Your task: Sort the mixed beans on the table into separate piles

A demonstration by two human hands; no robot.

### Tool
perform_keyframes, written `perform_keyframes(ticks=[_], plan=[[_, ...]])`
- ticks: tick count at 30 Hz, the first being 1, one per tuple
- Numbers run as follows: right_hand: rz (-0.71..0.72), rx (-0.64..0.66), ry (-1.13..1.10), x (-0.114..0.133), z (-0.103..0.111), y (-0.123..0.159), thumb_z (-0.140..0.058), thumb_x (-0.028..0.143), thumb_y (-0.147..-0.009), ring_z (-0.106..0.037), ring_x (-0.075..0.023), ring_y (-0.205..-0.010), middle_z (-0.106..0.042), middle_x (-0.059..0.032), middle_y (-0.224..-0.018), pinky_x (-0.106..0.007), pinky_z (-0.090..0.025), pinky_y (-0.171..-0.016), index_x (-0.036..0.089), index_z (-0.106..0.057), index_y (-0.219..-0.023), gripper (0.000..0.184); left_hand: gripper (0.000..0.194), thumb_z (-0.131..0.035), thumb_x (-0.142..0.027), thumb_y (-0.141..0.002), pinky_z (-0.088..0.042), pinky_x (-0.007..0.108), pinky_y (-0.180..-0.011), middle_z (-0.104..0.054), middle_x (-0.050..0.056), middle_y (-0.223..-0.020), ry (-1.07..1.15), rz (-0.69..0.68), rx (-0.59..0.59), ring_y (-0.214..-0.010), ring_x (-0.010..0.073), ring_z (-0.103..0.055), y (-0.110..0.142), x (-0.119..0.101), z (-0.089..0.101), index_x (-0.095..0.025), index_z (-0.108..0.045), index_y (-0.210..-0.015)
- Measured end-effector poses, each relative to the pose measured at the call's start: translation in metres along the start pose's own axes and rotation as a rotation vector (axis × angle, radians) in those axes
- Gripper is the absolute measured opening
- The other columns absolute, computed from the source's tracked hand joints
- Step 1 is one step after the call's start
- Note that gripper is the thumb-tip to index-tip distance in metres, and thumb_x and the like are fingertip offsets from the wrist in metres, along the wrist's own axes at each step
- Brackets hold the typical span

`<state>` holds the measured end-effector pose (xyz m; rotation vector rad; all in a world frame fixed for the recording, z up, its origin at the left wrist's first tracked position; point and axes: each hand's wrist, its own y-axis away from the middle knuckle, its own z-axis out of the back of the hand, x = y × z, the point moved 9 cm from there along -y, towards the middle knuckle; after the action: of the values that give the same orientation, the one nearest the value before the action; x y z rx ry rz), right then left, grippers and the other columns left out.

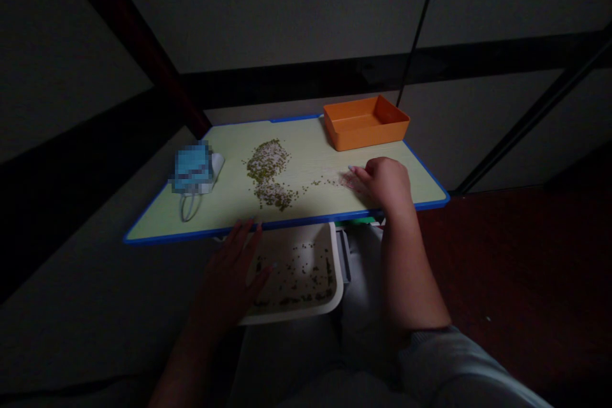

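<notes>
My right hand (384,185) rests on the pale green tabletop (224,159), its fingertips reaching left to a thin scatter of small grains (325,182). Whether it holds any grains is hidden. My left hand (228,274) hangs over the table's blue near edge (191,231), its fingers apart and empty, just above a white tray (287,317) on my lap. Green and white grains lie in a long heap (266,172) mid-table. More green and pale grains (296,274) are spread across the white tray's floor.
An orange plastic tray (366,122) stands at the table's far right corner. A pixelated blue cloth item with a loop, perhaps a face mask (194,169), lies at the left end. Dark walls and a wooden post stand behind; a dark red floor (507,268) lies to the right.
</notes>
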<state>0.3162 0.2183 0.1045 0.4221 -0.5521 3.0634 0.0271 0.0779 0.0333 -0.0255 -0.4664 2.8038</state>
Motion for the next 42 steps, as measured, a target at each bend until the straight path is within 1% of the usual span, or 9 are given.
perform_keyframes(ticks=[5,15,22,25,28,36,42], plan=[[-0.022,-0.006,-0.015,-0.0032,-0.0011,-0.0003,-0.049,0.051,-0.086,-0.057,-0.0202,-0.066,-0.069,-0.0116,-0.073,-0.03,-0.025,-0.057,0.017,-0.07,-0.071,0.043,0.075,-0.046,-0.05,-0.084,-0.036,0.049,-0.107,-0.027,0.011,-0.154,0.008,-0.003,-0.001,-0.142,0.0289,-0.024,-0.0011,-0.001,0.0008,-0.026,-0.011,-0.147],[-0.017,0.007,-0.03,-0.0012,0.0002,0.0005,-0.049,0.051,-0.085,-0.056,-0.0196,-0.065,-0.069,-0.011,-0.07,-0.03,-0.023,-0.056,0.017,-0.069,-0.068,0.043,0.076,-0.047,-0.049,-0.084,-0.035,0.048,-0.108,-0.025,0.009,-0.155,0.006,0.003,-0.005,-0.142,0.0284,-0.023,-0.0008,-0.0003,0.0008,-0.027,-0.011,-0.147],[0.009,0.049,-0.046,0.0038,-0.0013,0.0023,-0.05,0.05,-0.085,-0.056,-0.0191,-0.065,-0.068,-0.011,-0.07,-0.03,-0.023,-0.056,0.017,-0.069,-0.068,0.041,0.075,-0.045,-0.05,-0.085,-0.036,0.049,-0.107,-0.027,0.01,-0.155,0.003,0.011,0.011,-0.142,0.029,-0.024,-0.0013,-0.0005,0.0006,-0.027,-0.01,-0.147],[0.018,0.033,-0.059,0.0047,0.0003,0.0025,-0.049,0.05,-0.086,-0.055,-0.0189,-0.065,-0.069,-0.011,-0.071,-0.03,-0.023,-0.056,0.017,-0.069,-0.068,0.042,0.075,-0.045,-0.05,-0.085,-0.036,0.048,-0.108,-0.026,0.01,-0.155,0.013,0.007,0.01,-0.142,0.0281,-0.023,-0.0007,-0.0008,0.0001,-0.027,-0.01,-0.147],[-0.013,0.015,-0.044,0.001,0.0016,0.0019,-0.048,0.052,-0.086,-0.056,-0.0194,-0.066,-0.069,-0.0112,-0.071,-0.03,-0.023,-0.056,0.017,-0.069,-0.07,0.044,0.074,-0.045,-0.05,-0.085,-0.035,0.048,-0.108,-0.026,0.01,-0.155,0.01,0.001,0.0,-0.142,0.0283,-0.023,-0.0007,-0.0008,0.0004,-0.026,-0.011,-0.147],[-0.008,0.028,-0.032,0.0012,-0.0012,0.0011,-0.049,0.05,-0.085,-0.055,-0.0191,-0.065,-0.068,-0.011,-0.07,-0.03,-0.024,-0.057,0.016,-0.07,-0.069,0.043,0.074,-0.045,-0.05,-0.085,-0.037,0.048,-0.107,-0.027,0.01,-0.155,0.001,-0.007,-0.012,-0.142,0.0285,-0.024,-0.0015,-0.0011,0.001,-0.027,-0.011,-0.147],[-0.026,0.027,-0.039,-0.0009,-0.0007,0.0016,-0.048,0.051,-0.085,-0.054,-0.0185,-0.063,-0.067,-0.0104,-0.068,-0.03,-0.024,-0.057,0.017,-0.07,-0.071,0.043,0.074,-0.044,-0.05,-0.085,-0.035,0.048,-0.109,-0.025,0.01,-0.155,-0.008,-0.015,0.001,-0.142,0.0283,-0.023,-0.0012,-0.0022,0.0007,-0.025,-0.012,-0.147]])
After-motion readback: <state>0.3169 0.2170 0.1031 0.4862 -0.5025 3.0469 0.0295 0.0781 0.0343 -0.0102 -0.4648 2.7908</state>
